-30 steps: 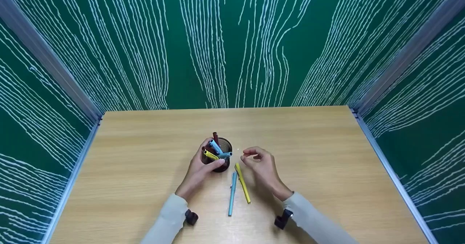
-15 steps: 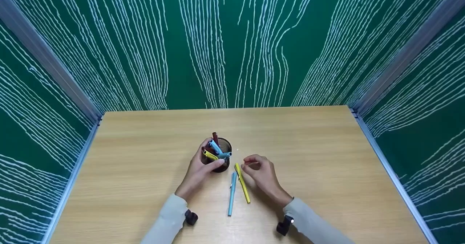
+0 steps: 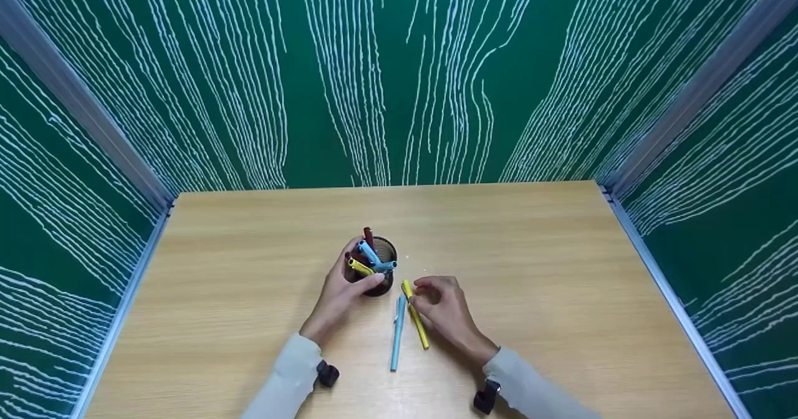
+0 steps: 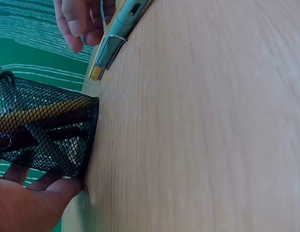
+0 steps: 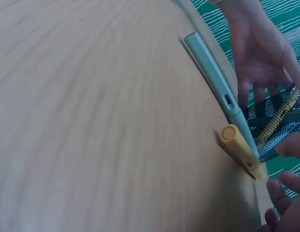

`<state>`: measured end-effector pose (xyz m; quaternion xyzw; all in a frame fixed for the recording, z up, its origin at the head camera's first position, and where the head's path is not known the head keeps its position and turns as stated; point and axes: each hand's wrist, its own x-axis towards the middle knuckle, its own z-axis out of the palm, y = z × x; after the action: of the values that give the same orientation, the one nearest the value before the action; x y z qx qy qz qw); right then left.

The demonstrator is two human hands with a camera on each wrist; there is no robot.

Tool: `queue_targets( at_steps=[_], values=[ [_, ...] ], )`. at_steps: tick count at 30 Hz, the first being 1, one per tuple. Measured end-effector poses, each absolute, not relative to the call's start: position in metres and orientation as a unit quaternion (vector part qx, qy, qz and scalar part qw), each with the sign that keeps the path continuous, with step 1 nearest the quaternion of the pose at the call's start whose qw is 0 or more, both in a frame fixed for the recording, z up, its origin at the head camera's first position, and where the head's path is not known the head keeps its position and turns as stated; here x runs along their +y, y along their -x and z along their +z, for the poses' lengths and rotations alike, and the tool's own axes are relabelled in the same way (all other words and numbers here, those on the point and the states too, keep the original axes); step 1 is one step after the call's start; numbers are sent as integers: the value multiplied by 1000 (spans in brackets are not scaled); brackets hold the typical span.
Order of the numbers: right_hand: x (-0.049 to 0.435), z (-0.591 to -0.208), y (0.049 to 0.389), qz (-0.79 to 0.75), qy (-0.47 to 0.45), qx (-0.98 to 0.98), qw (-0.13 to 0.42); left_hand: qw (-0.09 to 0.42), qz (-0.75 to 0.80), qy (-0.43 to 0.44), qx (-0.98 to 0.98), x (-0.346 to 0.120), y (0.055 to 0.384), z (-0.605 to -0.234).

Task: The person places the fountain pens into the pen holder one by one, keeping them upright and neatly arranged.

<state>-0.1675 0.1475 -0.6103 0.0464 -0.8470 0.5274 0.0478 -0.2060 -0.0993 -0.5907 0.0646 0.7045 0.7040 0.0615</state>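
My left hand [image 3: 336,294] grips a black mesh pen holder [image 3: 386,250], its thumb across the near side. Inside it lean blue pens [image 3: 370,252], a yellow pen [image 3: 360,266] and dark red pens [image 3: 368,237]. Right of the holder a second yellow pen [image 3: 419,330] lies on the table beside a light blue pen [image 3: 396,338]. My right hand [image 3: 452,313] hovers by the cap end of that loose yellow pen, with thumb and forefinger bent but apart. In the right wrist view, a gap shows between its fingers [image 5: 279,197] and the pen.
A wooden table [image 3: 530,250] bears everything. Green walls [image 3: 449,95] with wavy white lines close off the back and both sides, joined by metal posts [image 3: 81,88]. A small black device [image 3: 327,373] sits at each wrist.
My right hand has come down toward me and closer to the loose yellow pen. The left hand, the pen holder and both loose pens have stayed in place.
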Motion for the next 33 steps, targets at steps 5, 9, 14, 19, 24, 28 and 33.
queue_targets(
  at_steps=[5, 9, 14, 19, 24, 28, 33],
  values=[
    [144, -611, 164, 512, -34, -857, 45, 59, 709, -69, 700, -99, 206, -591],
    [141, -613, 163, 495, -21, -868, 40, 59, 709, -71, 699, -99, 205, -590],
    [142, -617, 164, 471, -33, -880, 57, 60, 705, -79, 703, -99, 204, -589],
    [144, -619, 164, 466, -35, -882, 64, 60, 703, -84, 704, -100, 205, -590],
    [148, -619, 161, 467, -21, -882, 59, 58, 706, -84, 701, -99, 205, -590],
    [152, -618, 159, 472, -7, -880, 53, 61, 706, -74, 701, -99, 206, -590],
    [153, -618, 158, 471, -2, -881, 49, 63, 703, -58, 706, -100, 206, -591]
  ],
)
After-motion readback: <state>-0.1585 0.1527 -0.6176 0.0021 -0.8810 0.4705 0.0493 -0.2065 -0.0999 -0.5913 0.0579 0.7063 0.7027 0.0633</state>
